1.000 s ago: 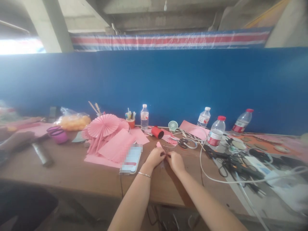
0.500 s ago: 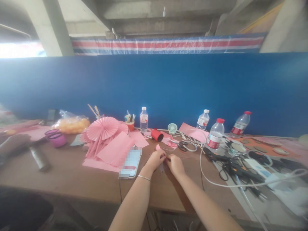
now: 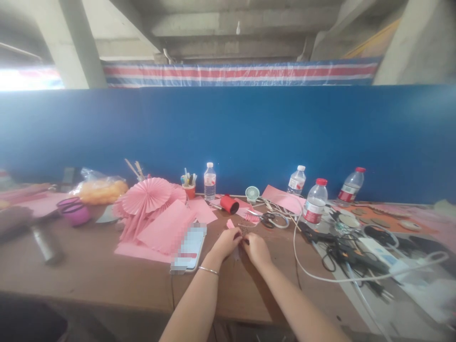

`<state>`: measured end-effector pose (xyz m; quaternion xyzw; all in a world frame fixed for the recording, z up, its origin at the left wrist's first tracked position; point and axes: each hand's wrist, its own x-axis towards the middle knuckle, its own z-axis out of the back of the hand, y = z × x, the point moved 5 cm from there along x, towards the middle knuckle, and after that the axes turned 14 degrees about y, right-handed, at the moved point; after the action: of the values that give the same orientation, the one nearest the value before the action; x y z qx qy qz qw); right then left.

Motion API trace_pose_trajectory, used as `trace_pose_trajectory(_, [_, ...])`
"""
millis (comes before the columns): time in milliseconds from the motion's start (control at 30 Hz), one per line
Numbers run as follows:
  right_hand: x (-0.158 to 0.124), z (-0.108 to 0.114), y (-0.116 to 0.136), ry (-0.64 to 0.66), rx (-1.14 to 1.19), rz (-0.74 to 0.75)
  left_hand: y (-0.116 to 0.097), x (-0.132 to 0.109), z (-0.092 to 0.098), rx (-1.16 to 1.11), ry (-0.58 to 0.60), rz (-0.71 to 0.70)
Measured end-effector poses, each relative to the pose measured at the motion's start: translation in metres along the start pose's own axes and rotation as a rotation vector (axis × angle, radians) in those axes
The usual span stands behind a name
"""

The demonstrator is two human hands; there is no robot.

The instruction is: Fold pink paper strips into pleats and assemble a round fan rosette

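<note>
My left hand (image 3: 225, 243) and my right hand (image 3: 257, 249) meet over the brown table (image 3: 89, 270), fingertips pinched together on a small dark piece I cannot make out. A silver bangle (image 3: 208, 270) circles my left wrist. A small pink paper scrap (image 3: 230, 223) lies just beyond my fingers. A phone (image 3: 188, 247) rests left of my left hand, on pink paper sheets (image 3: 167, 228). Pink folded paper fans (image 3: 146, 195) stand behind them.
Scissors (image 3: 272, 220), a red roll (image 3: 229, 204), a small fan (image 3: 252, 194), a pen cup (image 3: 189, 189) and water bottles (image 3: 314, 203) lie farther back. White cables (image 3: 320, 275) and a power strip (image 3: 377, 247) crowd the right. A purple bowl (image 3: 73, 211) and another person's arm (image 3: 14, 221) are at left.
The view has tilted up slightly, so the table sits lower in frame. My hands stay pinched together in the same place on the table.
</note>
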<state>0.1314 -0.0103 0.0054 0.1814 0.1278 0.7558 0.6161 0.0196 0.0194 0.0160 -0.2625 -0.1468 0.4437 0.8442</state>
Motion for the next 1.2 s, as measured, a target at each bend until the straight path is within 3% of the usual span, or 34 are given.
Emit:
trace_pose_trajectory(467, [-0.0005,0.003,0.0029,0.029,0.042,0.01,-0.0045,0.0,0.0092,-0.109,-0.109,-0.06])
trace_pose_trajectory(1200, [0.0002,0.002,0.0023,0.041,0.078,0.01,-0.0081,-0.0011,0.0099,-0.2,-0.09,-0.09])
